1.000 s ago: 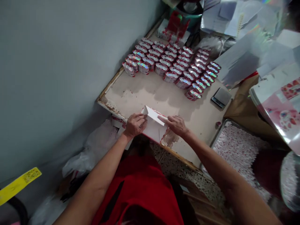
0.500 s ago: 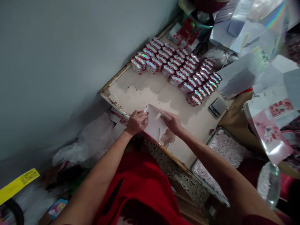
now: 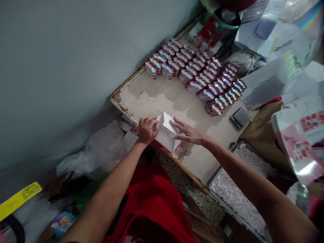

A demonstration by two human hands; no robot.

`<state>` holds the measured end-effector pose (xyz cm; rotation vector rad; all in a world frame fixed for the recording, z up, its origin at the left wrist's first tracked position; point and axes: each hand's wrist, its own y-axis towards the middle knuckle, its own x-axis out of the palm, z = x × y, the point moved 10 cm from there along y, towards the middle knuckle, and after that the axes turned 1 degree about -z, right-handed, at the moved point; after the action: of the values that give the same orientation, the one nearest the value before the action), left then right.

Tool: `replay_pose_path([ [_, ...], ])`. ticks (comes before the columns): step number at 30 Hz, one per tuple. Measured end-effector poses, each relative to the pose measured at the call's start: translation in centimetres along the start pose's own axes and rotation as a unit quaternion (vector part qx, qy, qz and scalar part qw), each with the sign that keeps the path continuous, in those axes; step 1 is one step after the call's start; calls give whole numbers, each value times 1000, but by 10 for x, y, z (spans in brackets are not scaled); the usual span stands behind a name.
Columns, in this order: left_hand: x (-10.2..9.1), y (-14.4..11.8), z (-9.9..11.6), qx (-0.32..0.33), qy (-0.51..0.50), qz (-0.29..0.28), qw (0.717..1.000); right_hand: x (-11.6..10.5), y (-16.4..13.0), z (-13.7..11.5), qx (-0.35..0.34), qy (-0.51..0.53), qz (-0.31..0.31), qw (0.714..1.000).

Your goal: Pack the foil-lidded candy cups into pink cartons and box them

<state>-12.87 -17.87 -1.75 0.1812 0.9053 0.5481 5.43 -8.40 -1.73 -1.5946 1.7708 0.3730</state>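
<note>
My left hand (image 3: 147,129) pinches the left side of a white card sheet (image 3: 165,135), fingers curled on its folded flap. My right hand (image 3: 189,132) lies flat & spread, fingertips (image 3: 173,123) pressing the flap's right part. The sheet sits at the near edge of the worktop (image 3: 157,96), w/ its lower corner hanging just over. Rows of small red-and-silver boxes (image 3: 197,72) fill the far side. A dark small pad (image 3: 239,117) lies by the right edge; a tray (image 3: 238,192) of pink bits sits below it.

Left hand (image 3: 147,129) fingers curled, knuckles up; right hand (image 3: 190,133) flat, fingers extended; forearms converging.
</note>
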Motion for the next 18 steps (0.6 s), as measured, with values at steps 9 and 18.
replay_pose_path([
  [9,19,-52,-61,-398,-265,205,854,19,38,52,261,40,67,962],
  [18,-21,-58,-32,-532,-295,163,776,55,-33,-9,403,94,43,910],
])
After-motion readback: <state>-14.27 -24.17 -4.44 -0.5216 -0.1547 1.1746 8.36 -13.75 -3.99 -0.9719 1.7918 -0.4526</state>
